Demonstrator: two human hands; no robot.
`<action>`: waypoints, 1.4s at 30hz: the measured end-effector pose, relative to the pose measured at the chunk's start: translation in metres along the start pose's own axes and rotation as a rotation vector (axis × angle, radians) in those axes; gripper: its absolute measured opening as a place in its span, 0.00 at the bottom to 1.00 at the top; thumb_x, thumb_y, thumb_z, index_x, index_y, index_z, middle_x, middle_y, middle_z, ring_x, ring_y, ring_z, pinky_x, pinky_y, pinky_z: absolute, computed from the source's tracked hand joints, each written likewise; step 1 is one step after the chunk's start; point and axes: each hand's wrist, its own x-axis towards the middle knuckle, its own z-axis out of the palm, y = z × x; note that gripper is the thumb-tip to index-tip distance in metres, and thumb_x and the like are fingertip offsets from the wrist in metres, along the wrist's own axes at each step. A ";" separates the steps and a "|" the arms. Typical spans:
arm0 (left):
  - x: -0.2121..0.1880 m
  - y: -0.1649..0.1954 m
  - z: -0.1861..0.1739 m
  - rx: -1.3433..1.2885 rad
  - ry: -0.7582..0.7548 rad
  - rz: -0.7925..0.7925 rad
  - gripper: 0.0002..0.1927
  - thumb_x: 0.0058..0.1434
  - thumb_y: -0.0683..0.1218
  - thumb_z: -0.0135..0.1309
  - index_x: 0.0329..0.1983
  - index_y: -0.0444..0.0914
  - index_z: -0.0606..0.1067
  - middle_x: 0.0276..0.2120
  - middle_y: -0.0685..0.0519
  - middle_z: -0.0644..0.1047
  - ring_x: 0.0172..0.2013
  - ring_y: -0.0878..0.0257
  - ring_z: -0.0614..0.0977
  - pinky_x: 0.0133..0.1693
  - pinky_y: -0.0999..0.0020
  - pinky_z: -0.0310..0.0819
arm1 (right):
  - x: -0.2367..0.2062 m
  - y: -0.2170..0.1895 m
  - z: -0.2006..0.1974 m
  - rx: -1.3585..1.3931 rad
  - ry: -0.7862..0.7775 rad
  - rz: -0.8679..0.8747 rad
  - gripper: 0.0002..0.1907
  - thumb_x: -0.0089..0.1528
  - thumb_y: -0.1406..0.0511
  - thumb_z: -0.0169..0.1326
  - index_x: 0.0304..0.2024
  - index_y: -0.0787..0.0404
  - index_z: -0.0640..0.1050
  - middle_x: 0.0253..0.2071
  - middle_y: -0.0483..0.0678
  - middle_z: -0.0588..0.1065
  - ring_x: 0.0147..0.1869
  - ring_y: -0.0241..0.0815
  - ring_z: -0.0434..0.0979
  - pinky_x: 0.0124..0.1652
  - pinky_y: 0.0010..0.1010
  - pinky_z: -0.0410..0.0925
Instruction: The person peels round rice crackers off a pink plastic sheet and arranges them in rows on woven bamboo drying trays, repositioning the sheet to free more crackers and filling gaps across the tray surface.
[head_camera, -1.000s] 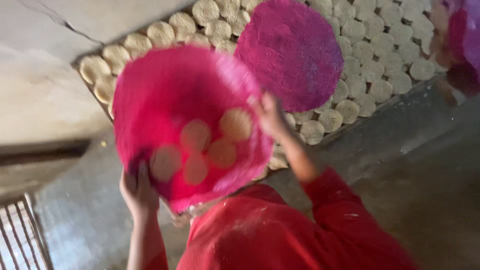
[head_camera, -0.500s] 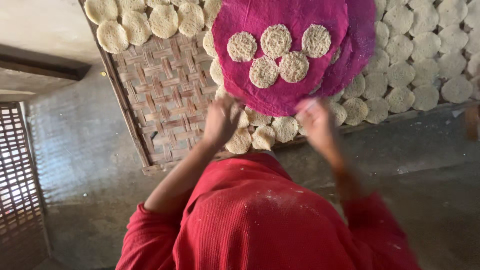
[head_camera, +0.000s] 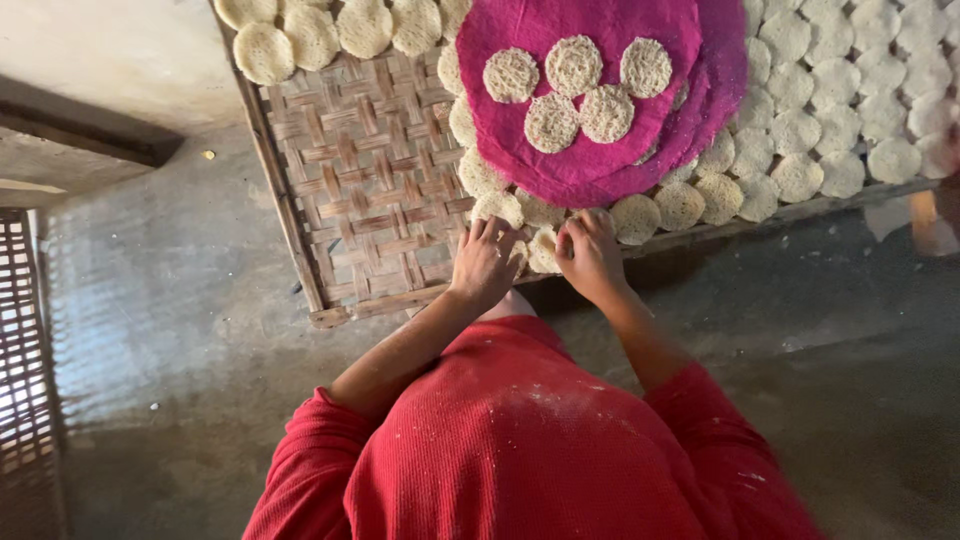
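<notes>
Both hands are now working low at the near edge of the woven bamboo tray (head_camera: 360, 190), left hand (head_camera: 485, 262) and right hand (head_camera: 592, 255) pinching one pale round cracker (head_camera: 543, 250) between them (the pink cloth (head_camera: 590, 90), carrying five crackers, is lying set down just beyond, released).

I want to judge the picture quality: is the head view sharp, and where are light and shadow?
Head view: sharp around both hands, left hand and right hand, on a pale disc; pink cloth evenly lit; bright glare on the floor at left; lower right corner dark; right edge blurred.
</notes>
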 end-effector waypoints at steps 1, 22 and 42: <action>0.000 -0.003 0.000 -0.037 0.021 0.021 0.20 0.57 0.48 0.59 0.54 0.43 0.76 0.52 0.49 0.72 0.56 0.49 0.70 0.53 0.51 0.68 | -0.001 0.002 0.001 0.168 -0.092 0.135 0.08 0.56 0.69 0.61 0.34 0.62 0.73 0.38 0.50 0.72 0.47 0.49 0.73 0.48 0.41 0.69; 0.017 -0.015 0.030 -0.547 -0.157 -0.058 0.14 0.64 0.44 0.58 0.53 0.40 0.75 0.38 0.46 0.84 0.37 0.53 0.88 0.39 0.61 0.82 | -0.038 0.005 0.011 0.578 -0.076 0.395 0.12 0.62 0.71 0.60 0.48 0.64 0.74 0.44 0.52 0.79 0.45 0.43 0.81 0.44 0.32 0.73; 0.000 -0.007 0.033 0.070 0.006 0.358 0.18 0.60 0.51 0.58 0.53 0.47 0.77 0.57 0.53 0.73 0.56 0.55 0.75 0.53 0.58 0.73 | -0.032 0.005 0.020 0.668 0.011 0.450 0.20 0.63 0.71 0.63 0.55 0.63 0.72 0.39 0.53 0.78 0.37 0.47 0.81 0.38 0.36 0.73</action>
